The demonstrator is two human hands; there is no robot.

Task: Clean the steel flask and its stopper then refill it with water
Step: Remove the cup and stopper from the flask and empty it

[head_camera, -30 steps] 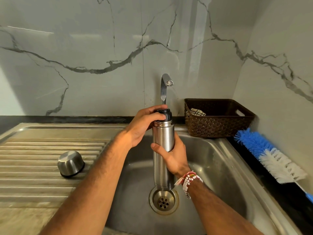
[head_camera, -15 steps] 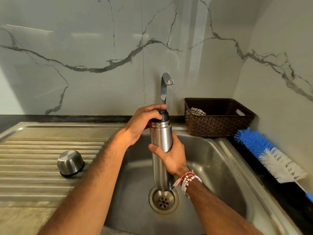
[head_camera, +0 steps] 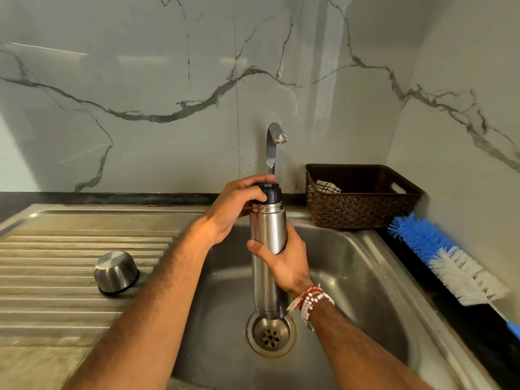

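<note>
Both hands unmoved: left hand point(head_camera: 235, 209) still grips black stopper point(head_camera: 270, 193), right hand point(head_camera: 284, 260) clasps upright flask point(head_camera: 267, 229).

The flask point(head_camera: 268, 240) stands upright over the sink point(head_camera: 351, 266), cup point(head_camera: 116, 273) left on the drainboard point(head_camera: 56, 249), basket point(head_camera: 363, 197) behind right.

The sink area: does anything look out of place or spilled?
Nothing spilled. The steel cup lies upside down on the drainboard, likely just set aside. The bottle brush rests on the counter by the wall.
</note>
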